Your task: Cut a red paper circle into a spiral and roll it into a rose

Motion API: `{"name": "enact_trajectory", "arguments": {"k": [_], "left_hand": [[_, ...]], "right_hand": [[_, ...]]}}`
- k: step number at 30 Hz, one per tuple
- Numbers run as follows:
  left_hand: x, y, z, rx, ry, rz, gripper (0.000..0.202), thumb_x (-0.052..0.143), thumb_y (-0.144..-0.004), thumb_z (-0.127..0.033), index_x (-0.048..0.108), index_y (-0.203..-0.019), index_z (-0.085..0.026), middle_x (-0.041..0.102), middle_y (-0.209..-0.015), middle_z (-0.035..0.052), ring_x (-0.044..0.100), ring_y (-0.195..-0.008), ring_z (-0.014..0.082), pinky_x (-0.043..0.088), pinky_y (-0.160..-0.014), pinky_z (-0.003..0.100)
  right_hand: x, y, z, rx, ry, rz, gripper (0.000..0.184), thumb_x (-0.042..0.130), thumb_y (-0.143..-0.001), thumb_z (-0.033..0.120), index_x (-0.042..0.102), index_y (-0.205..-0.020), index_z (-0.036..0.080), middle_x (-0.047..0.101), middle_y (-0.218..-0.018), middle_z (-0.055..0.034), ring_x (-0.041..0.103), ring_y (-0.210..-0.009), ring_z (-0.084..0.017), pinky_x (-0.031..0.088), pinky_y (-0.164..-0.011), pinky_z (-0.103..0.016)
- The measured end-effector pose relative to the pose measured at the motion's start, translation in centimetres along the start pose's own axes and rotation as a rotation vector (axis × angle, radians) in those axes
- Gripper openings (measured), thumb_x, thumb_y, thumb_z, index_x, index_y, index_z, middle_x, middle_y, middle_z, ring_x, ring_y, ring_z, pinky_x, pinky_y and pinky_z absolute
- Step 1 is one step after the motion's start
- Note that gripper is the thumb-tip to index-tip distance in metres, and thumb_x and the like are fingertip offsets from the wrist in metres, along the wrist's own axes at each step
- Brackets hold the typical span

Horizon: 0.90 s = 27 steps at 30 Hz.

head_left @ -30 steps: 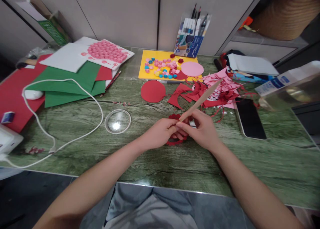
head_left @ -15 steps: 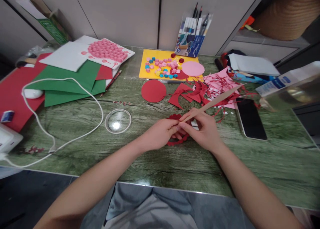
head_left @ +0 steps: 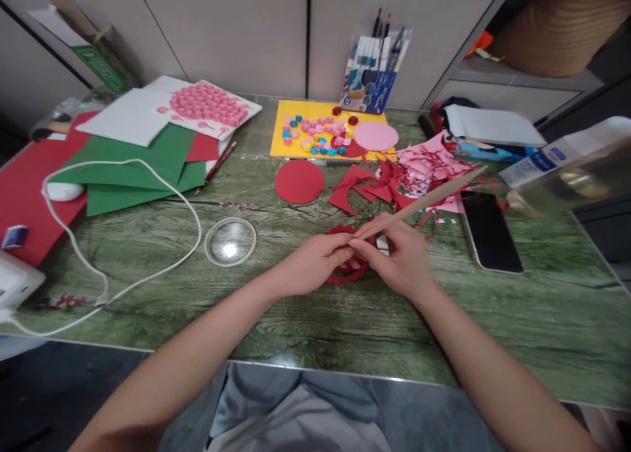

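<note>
A long, flat, pale tan strip (head_left: 436, 194) slants up to the right from between my hands. Thumb and fingers of my right hand (head_left: 407, 260) pinch it near its lower end. My left hand (head_left: 311, 263) is closed too, its thumb and fingertips meeting at that same end. Beneath the fingers lies a red ring with a scalloped edge (head_left: 346, 280), partly covered by both hands. A small white piece (head_left: 382, 244) shows beside my right fingers. A red paper circle (head_left: 300, 181) lies just beyond my hands.
Red paper scraps (head_left: 351, 188) and shredded pink paper (head_left: 428, 166) lie behind my right hand, near a phone (head_left: 491, 232). A yellow sheet (head_left: 280, 143) bears colored balls. On the left are a tape roll (head_left: 207, 245), a white cable (head_left: 198, 225) and green paper (head_left: 133, 159).
The view has shifted slightly, so the table items sit a little further left. My hands keep the same grip on the strip, with hardly any movement.
</note>
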<state>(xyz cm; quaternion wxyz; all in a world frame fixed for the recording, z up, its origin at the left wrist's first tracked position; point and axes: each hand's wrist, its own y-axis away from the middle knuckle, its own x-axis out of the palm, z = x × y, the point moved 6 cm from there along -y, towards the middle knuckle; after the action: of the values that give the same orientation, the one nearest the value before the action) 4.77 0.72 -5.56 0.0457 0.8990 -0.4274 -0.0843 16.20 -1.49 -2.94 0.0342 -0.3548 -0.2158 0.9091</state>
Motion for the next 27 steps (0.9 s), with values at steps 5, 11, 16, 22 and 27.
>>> {"name": "enact_trajectory", "arguments": {"k": [5, 11, 16, 22, 27], "left_hand": [[-0.01, -0.08, -0.1, -0.025, -0.002, -0.031, 0.018, 0.044, -0.085, -0.016, 0.06, -0.079, -0.011, 0.065, -0.079, 0.0039, 0.06, -0.075, 0.0121, 0.045, -0.071, 0.021], [0.16, -0.08, 0.17, -0.022, 0.005, -0.037, 0.023, 0.041, -0.088, -0.02, 0.06, -0.08, -0.011, 0.066, -0.08, 0.005, 0.061, -0.075, 0.0122, 0.046, -0.073, 0.023], [0.11, -0.01, 0.12, -0.012, -0.041, -0.043, 0.022, 0.041, -0.088, -0.019, 0.061, -0.081, -0.012, 0.067, -0.082, 0.0047, 0.061, -0.077, 0.0128, 0.046, -0.074, 0.023], [0.09, -0.04, 0.17, -0.023, -0.047, -0.05, 0.023, 0.042, -0.087, -0.019, 0.063, -0.08, -0.012, 0.068, -0.082, 0.0047, 0.062, -0.077, 0.0135, 0.047, -0.072, 0.024], [0.07, -0.05, 0.34, -0.036, -0.053, -0.049, 0.023, 0.04, -0.087, -0.019, 0.062, -0.084, -0.012, 0.068, -0.083, 0.0051, 0.062, -0.077, 0.0143, 0.048, -0.073, 0.025]], "right_hand": [[0.04, 0.24, 0.19, 0.006, 0.005, -0.053, 0.007, 0.064, -0.078, 0.028, 0.061, -0.079, 0.022, 0.063, -0.071, 0.0001, 0.056, -0.063, -0.015, 0.044, -0.06, -0.029], [0.02, 0.27, 0.26, 0.016, 0.007, -0.07, 0.008, 0.065, -0.077, 0.029, 0.061, -0.077, 0.022, 0.063, -0.071, -0.0003, 0.056, -0.064, -0.016, 0.045, -0.06, -0.029], [-0.01, 0.18, 0.27, 0.024, 0.015, -0.067, 0.008, 0.065, -0.077, 0.028, 0.061, -0.077, 0.021, 0.06, -0.069, 0.0009, 0.054, -0.06, -0.014, 0.043, -0.056, -0.026], [0.08, 0.22, 0.34, -0.008, 0.022, -0.089, 0.009, 0.065, -0.077, 0.029, 0.061, -0.076, 0.022, 0.06, -0.067, 0.0019, 0.053, -0.059, -0.013, 0.042, -0.055, -0.025], [0.1, 0.26, 0.23, 0.01, 0.019, -0.076, 0.008, 0.066, -0.076, 0.028, 0.061, -0.075, 0.021, 0.061, -0.068, 0.0006, 0.055, -0.06, -0.014, 0.043, -0.057, -0.026]]}}
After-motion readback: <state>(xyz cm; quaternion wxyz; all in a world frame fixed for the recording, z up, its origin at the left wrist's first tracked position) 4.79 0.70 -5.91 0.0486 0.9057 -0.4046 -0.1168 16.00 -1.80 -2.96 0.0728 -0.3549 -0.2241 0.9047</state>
